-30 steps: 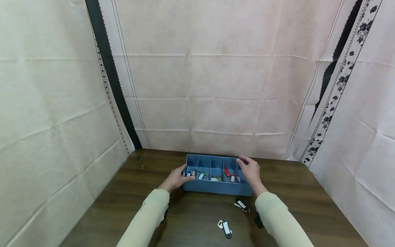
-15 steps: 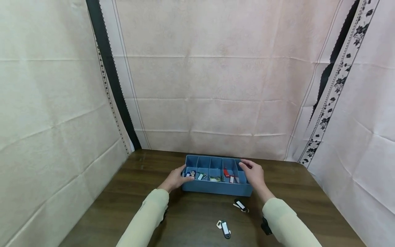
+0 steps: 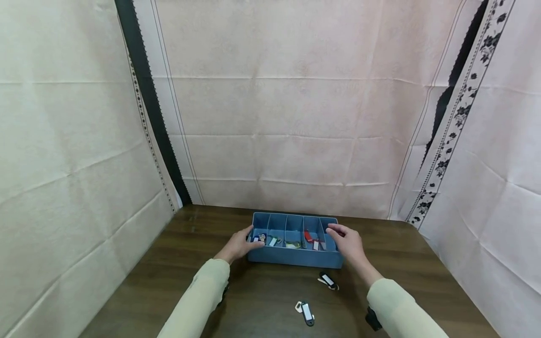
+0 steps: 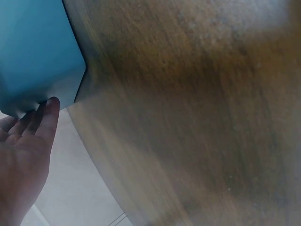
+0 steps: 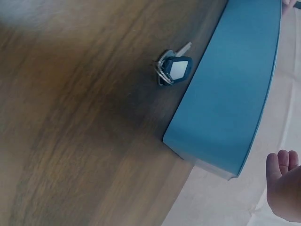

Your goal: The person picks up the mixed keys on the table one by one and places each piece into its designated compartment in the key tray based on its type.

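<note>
A blue divided box [image 3: 294, 256] stands near the table's far edge. Tagged keys lie in its compartments: blue [image 3: 258, 238], green [image 3: 274, 241], yellow-green [image 3: 293, 244] and red [image 3: 309, 236]. My left hand [image 3: 237, 244] holds the box's left end, thumb over the rim and fingers against the end wall, as the left wrist view shows. At the other end, my right hand [image 3: 348, 241] hovers by the rightmost compartment, fingers loosely bent, with nothing seen in them. That hand hides part of the compartment. Two black-tagged keys lie on the table, one nearer the box [image 3: 327, 280] and one nearer me [image 3: 306, 313].
The brown wooden table [image 3: 253, 300] carries the box and keys. Pale cloth [image 3: 270, 117] hangs behind the table and along both sides.
My right hand has drawn back slightly right and toward me from over the right end compartment. My left hand stays on the box. The view has shifted slightly.
</note>
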Demonstrator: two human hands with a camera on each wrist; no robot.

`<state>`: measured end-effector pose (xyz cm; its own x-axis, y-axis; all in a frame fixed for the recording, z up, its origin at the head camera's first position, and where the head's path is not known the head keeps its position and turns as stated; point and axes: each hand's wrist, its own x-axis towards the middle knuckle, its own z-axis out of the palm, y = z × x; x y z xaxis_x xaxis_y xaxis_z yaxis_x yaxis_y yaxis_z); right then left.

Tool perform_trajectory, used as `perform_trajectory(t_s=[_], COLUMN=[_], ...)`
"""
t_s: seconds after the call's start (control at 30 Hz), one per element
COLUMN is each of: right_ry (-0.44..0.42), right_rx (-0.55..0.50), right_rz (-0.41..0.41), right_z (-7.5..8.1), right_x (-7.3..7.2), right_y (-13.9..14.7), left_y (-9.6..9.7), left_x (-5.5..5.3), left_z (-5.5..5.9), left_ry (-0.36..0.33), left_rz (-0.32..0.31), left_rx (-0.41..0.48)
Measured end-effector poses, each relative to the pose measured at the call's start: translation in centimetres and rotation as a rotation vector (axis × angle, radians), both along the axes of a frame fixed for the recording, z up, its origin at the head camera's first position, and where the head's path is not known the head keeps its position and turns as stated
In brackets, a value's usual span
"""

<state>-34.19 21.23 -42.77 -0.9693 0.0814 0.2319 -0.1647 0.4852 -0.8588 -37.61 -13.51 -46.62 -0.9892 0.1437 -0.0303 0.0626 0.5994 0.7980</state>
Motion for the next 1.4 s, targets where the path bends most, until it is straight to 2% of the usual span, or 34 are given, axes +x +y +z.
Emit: perform_trajectory(t_s=[0.37, 0.63, 0.87, 1.17, 1.4], right_ry=[-0.018, -0.053, -0.078, -0.053, -0.071], right_rx=[0.01, 0.017, 0.088, 0.195, 0.215], right_rz=[0.077, 0.14, 0.19, 0.403, 0.554], right_z=[-0.5, -2.0, -3.7, -5.5, -7.2], right_x=[1.9, 3.6, 4.7, 5.9, 6.8], right_y=[-0.2, -0.7, -0.9, -1.4, -2.2], left_y=[0.0, 0.0, -0.1, -0.1, 0.0], left_x=[0.0, -0.1, -0.1, -0.1, -0.1], left_z=[0.2, 0.4, 0.3, 0.1, 0.0], left_ry=[0.013, 0.019, 0.022, 0.018, 0.002], left_rz=[-0.005, -0.003, -0.008, -0.005, 0.002], left_rx=[-0.007, -0.008, -0.019, -0.019, -0.01])
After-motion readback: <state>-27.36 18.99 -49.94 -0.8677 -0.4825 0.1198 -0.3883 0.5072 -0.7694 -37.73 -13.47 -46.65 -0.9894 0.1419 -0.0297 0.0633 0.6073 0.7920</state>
